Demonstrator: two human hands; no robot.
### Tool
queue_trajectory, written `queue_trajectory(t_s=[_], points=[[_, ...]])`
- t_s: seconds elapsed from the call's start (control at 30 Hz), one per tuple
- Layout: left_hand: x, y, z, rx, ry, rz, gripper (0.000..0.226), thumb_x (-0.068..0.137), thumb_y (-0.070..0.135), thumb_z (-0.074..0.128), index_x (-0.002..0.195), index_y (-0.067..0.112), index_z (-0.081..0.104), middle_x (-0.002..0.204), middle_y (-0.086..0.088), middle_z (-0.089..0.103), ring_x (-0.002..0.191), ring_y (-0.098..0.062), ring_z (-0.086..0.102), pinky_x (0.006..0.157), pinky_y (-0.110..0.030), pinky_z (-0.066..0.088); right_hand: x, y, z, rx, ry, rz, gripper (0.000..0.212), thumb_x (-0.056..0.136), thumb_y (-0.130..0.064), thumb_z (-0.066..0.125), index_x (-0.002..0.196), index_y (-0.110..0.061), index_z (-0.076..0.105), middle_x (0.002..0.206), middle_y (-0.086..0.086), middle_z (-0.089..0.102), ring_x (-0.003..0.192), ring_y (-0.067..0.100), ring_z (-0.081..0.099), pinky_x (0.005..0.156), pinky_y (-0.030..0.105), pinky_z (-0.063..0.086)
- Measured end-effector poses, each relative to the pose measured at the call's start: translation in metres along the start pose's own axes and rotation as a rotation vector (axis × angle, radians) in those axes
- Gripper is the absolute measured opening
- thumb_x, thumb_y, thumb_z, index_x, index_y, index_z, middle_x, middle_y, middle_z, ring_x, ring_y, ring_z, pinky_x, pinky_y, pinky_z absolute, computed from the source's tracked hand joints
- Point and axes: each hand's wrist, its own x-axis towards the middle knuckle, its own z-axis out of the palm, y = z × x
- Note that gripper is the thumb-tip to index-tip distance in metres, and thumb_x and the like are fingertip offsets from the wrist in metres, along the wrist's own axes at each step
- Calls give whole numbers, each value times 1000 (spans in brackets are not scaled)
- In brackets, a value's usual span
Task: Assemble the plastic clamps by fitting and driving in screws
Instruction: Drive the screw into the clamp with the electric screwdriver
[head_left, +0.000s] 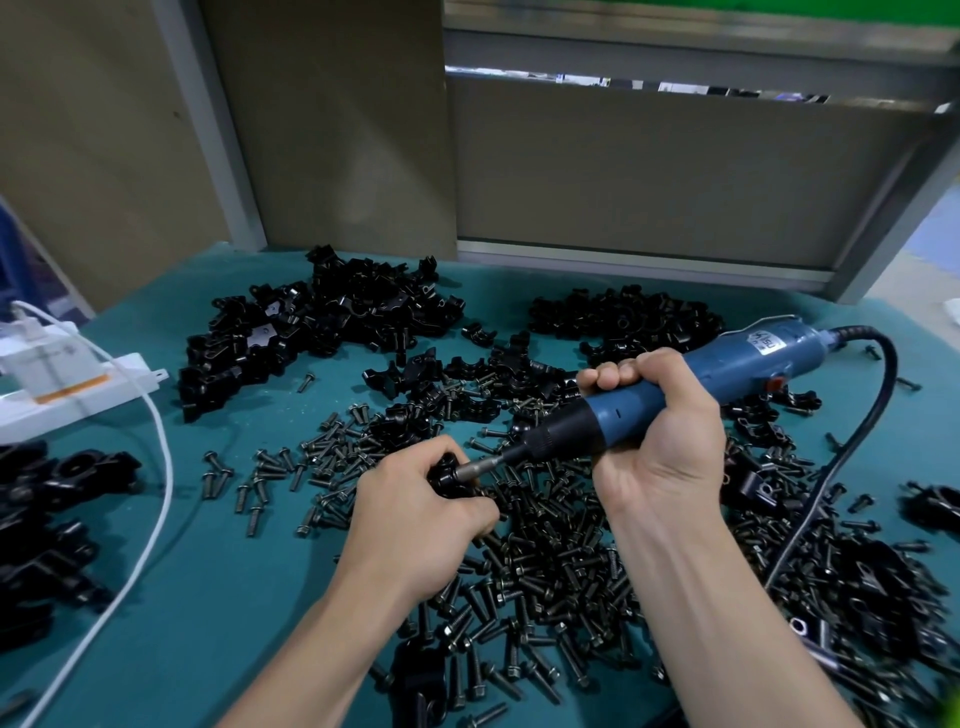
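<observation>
Plastic clamp (445, 469), one, left hand (415, 514) gripping it, right hand (665, 447) gripping one screwdriver (727, 358)

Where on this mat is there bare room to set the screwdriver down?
Largest bare patch of mat: near left, between the white cable and the left forearm. A smaller gap sits at the back between the left clamp pile and right clamp pile. Centre and near right are crowded with screws, around the right hand holding the screwdriver.

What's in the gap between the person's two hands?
Head view: the black nose and metal bit of the electric screwdriver bridge it, from the right hand to the clamp gripped in the left hand. Beneath lie loose screws on the green mat.
</observation>
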Motion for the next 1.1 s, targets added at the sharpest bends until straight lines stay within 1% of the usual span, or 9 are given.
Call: queue_trajectory(t_s=[0.27, 0.53, 0.7, 0.77, 0.83, 0.9, 0.93, 1.03, 1.1], points=[[0, 1, 0, -14, 16, 2, 26, 64, 4, 79, 68, 23, 64, 49, 6, 59, 37, -10, 42, 36, -20, 31, -2, -1, 4, -29, -63, -19, 25, 86, 12, 51, 77, -12, 48, 61, 6, 48, 53, 20, 53, 64, 36, 57], [-2, 1, 2, -52, -21, -6, 23, 61, 0, 79, 68, 17, 65, 48, 6, 56, 37, -8, 41, 36, -18, 30, -1, -6, 8, -71, -260, -30, 22, 80, 6, 54, 92, -11, 55, 65, 6, 47, 57, 21, 51, 68, 38, 54], [2, 1, -2, -85, -42, 22, 18, 54, 17, 76, 68, 16, 65, 55, 3, 57, 47, -12, 46, 44, -25, 35, 2, -16, 3, -12, -200, 67, 19, 84, 7, 52, 88, -11, 56, 65, 6, 49, 57, 20, 53, 69, 35, 55], [2, 4, -6, -225, -62, -6, 15, 54, 18, 71, 66, 12, 63, 64, -5, 61, 49, -13, 42, 43, -24, 33, 5, -23, 1, 29, -120, 51, 18, 86, 7, 50, 85, -10, 54, 63, 6, 49, 55, 20, 52, 68, 34, 55], [0, 8, -7, -533, -98, -60, 3, 58, 12, 63, 58, 13, 60, 73, -13, 67, 46, -12, 39, 35, -21, 26, 8, -29, -2, 19, -47, 0, 19, 86, 8, 50, 82, -11, 51, 62, 5, 47, 54, 19, 50, 67, 33, 55], [-1, 9, -9, -790, -123, -81, 8, 62, 11, 57, 55, 15, 58, 74, -17, 68, 42, -11, 38, 31, -19, 24, 9, -32, -2, -25, -14, -25, 22, 86, 9, 49, 81, -13, 49, 62, 4, 46, 54, 19, 49, 67, 33, 54], [-1, 9, -10, -858, -118, -88, 3, 65, 13, 55, 62, 12, 58, 73, -19, 68, 42, -11, 38, 30, -18, 24, 8, -32, -1, -39, -12, -25, 22, 87, 9, 49, 81, -13, 49, 62, 4, 46, 53, 19, 49, 66, 32, 53], [0, 6, -9, -850, -99, -135, 26, 84, 33, 52, 92, 8, 48, 74, -23, 67, 42, -14, 37, 29, -19, 25, 6, -29, 5, -15, -30, -8, 19, 87, 8, 50, 82, -11, 50, 62, 5, 47, 53, 18, 49, 64, 31, 53], [3, 4, -7, -740, -73, -160, 30, 99, 38, 51, 94, 9, 48, 75, -22, 69, 42, -14, 37, 31, -20, 23, 4, -30, 9, -3, -48, -2, 17, 87, 7, 51, 82, -10, 50, 62, 5, 48, 53, 19, 50, 63, 32, 53]])
